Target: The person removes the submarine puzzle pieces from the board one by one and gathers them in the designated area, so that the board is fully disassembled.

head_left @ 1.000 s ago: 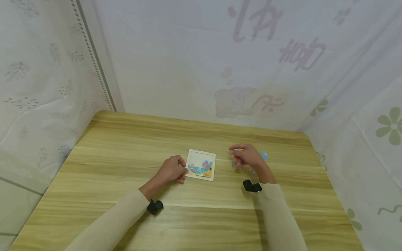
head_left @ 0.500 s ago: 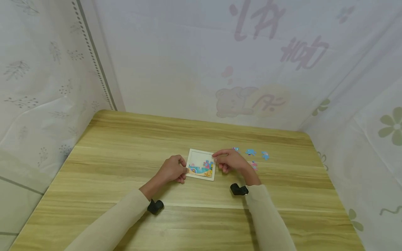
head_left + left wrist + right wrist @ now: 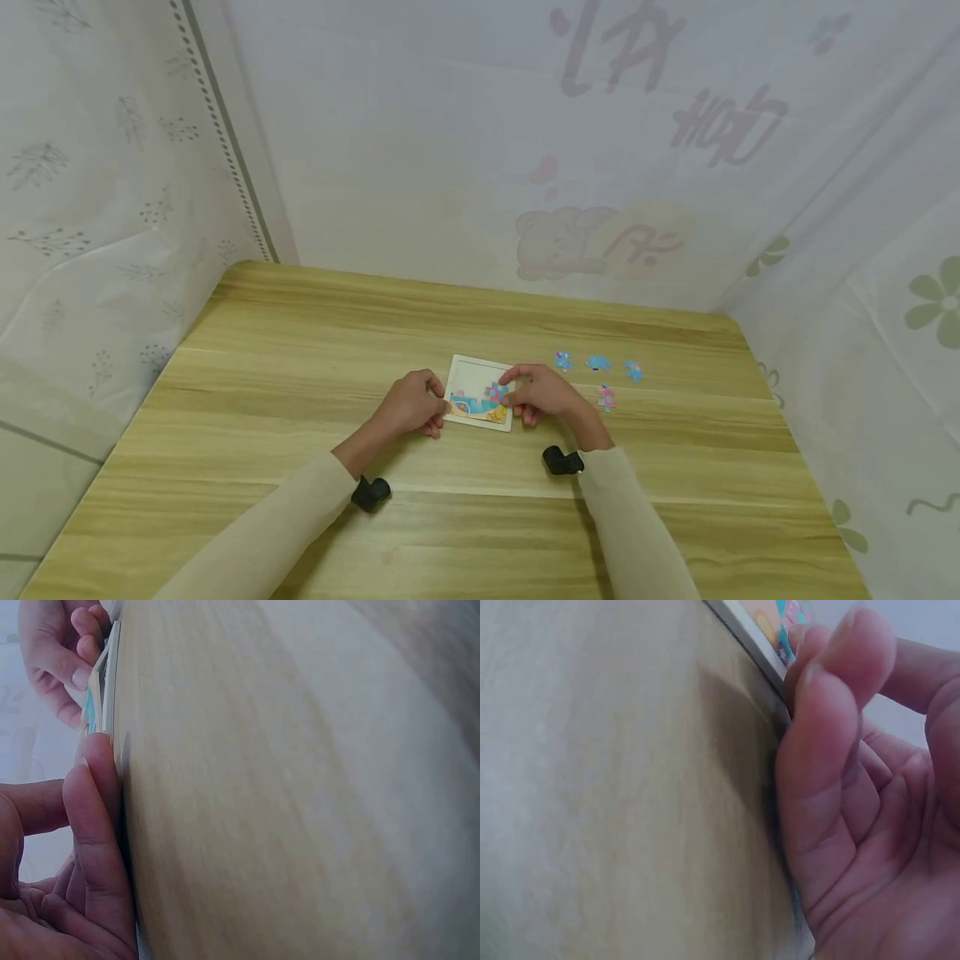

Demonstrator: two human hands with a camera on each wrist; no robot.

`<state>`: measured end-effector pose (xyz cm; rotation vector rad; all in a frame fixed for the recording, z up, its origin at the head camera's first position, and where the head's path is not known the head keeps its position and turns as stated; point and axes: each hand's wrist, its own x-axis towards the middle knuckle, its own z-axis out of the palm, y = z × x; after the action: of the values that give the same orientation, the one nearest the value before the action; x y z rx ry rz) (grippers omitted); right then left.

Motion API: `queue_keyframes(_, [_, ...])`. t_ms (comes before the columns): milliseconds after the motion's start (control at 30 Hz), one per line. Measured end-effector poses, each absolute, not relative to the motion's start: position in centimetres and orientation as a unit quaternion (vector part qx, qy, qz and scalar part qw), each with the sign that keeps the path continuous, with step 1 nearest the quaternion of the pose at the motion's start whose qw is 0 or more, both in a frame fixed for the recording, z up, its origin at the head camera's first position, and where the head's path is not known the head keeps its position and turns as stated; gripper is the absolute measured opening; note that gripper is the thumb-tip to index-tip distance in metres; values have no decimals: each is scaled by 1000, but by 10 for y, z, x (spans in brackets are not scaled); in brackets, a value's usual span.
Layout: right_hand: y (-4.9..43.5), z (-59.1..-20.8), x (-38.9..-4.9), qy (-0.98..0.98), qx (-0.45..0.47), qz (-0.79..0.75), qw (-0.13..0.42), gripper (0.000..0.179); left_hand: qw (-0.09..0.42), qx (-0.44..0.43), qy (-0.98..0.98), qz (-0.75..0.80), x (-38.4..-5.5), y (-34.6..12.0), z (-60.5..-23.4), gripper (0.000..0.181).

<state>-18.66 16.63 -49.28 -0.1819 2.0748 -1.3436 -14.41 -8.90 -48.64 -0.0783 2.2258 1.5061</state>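
Note:
A square white puzzle tray (image 3: 457,372) lies on the table, with colourful jigsaw pieces (image 3: 472,406) along its near side and bare backing at the far side. My left hand (image 3: 411,404) grips the tray's left edge between thumb and fingers. Over the tray's right edge, my right hand (image 3: 543,392) pinches a blue-and-pink jigsaw piece (image 3: 495,392) between thumb and forefinger; the fingers hide part of it. In the left wrist view, the right thumb (image 3: 71,671) lies at thin pieces tilted above the tray's edge.
Several loose jigsaw pieces lie right of the tray, among them a blue one (image 3: 597,363) and a pink one (image 3: 606,397). The wooden table (image 3: 337,325) meets a printed cloth (image 3: 405,167) at the back and sides.
My right hand has moved left from among the loose pieces to the tray's right side, then slightly nearer me. A piece seen below that hand has left its spot. The left hand stays put.

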Motion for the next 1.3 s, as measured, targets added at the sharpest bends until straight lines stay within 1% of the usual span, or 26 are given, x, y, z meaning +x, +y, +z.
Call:
queue_keyframes(267, [160,-489,-183,801,-64,-502,320,28,223,-30,806,547,-144,-89,-487,16])
queue_keyframes(533, [156,-488,-185,805,-92,-492,318,20,220,-30,809,544,-143,-90,-484,15])
queue_keyframes(867, [159,-489,-184,807,-102,-482,324,11,223,-26,812,539,-144,-90,-486,15])
queue_keyframes(1100, [162,-492,-184,815,-142,-468,312,14,221,-25,812,539,-144,-90,-485,15])
queue_keyframes(1300, [161,-491,-182,821,-166,-458,296,12,224,-26,810,541,-144,-90,-484,15])
